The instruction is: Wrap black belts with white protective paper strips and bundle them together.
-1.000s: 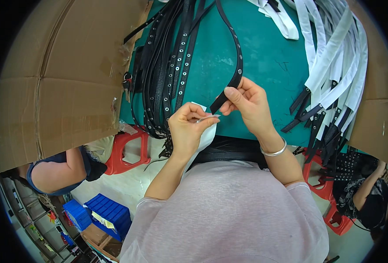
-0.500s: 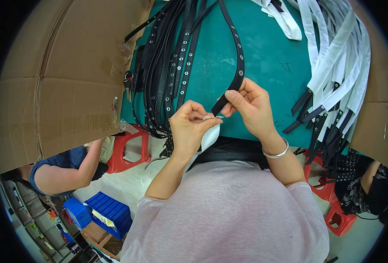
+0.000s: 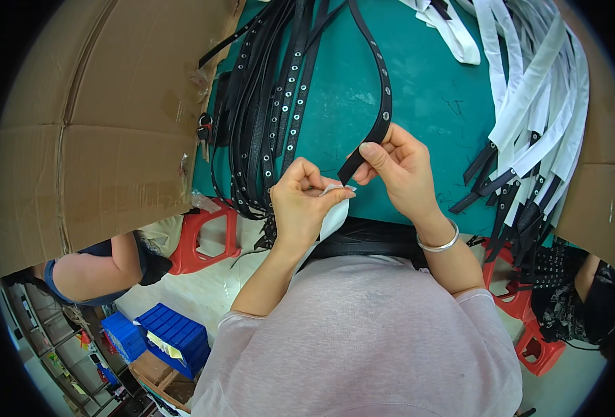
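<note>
My right hand (image 3: 401, 167) pinches a black belt (image 3: 378, 125) with metal eyelets near its end, thumb on top. The belt curves away from me across the green tabletop (image 3: 425, 90). My left hand (image 3: 299, 203) is closed on the top edge of a white sleeve (image 3: 334, 217), a soft flat strip that hangs down toward my lap. The belt's tip sits right at the sleeve's upper edge, by my left fingertips; whether it is inside the opening I cannot tell. My left fingers partly hide the sleeve's mouth.
Many black eyeleted belts (image 3: 252, 118) lie bundled at the table's left. White-sleeved belts (image 3: 536, 104) are heaped at the right. Cardboard (image 3: 113, 118) walls both sides. Red stools (image 3: 206, 233), blue crates (image 3: 175, 337) and co-workers' arms (image 3: 99, 271) show below.
My hands stay in nearly the same place, with the belt shifted very slightly right. At the left, a co-worker's arm has moved.
</note>
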The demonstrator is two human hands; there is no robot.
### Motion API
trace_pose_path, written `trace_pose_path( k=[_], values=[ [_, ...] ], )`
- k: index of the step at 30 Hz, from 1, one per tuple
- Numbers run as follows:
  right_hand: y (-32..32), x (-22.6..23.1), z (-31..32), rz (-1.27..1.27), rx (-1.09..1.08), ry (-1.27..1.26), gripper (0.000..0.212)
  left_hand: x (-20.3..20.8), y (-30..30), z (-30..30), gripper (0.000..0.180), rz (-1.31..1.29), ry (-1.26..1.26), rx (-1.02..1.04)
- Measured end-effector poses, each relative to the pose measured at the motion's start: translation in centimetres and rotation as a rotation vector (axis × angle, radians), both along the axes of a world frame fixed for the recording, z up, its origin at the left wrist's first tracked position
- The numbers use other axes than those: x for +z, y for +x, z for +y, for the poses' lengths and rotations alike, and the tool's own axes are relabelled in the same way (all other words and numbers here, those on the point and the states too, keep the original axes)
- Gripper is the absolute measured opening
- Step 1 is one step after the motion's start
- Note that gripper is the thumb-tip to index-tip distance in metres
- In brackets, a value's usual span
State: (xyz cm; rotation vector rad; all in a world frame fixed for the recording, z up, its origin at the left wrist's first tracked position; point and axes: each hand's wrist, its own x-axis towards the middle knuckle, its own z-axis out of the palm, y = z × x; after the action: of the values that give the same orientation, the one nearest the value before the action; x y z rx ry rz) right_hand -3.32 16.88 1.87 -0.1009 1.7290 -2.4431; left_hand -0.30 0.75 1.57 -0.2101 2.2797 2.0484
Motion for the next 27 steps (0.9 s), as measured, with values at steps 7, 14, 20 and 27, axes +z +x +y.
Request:
trace_pose_path(
  k=[7,14,20,27],
  values=[
    [0.1,0.1,0.2,-0.002,-0.007,-0.014,0.014,0.0,-0.3,0.0,0.043,-0.02,0.028,0.0],
    [0.2,0.3,-0.5,0.004,-0.018,-0.054,0.014,-0.4,-0.3,0.0,0.044,0.005,-0.075,0.001],
    [0.0,0.1,-1.2,0.014,-0.022,-0.063,0.013,-0.2,-0.4,0.2,0.046,0.009,-0.131,-0.016],
    [-0.2,-0.6,-0.4,0.014,0.022,0.133,0.014,-0.1,-0.4,-0.3,0.034,-0.039,-0.033,-0.061]
  ],
)
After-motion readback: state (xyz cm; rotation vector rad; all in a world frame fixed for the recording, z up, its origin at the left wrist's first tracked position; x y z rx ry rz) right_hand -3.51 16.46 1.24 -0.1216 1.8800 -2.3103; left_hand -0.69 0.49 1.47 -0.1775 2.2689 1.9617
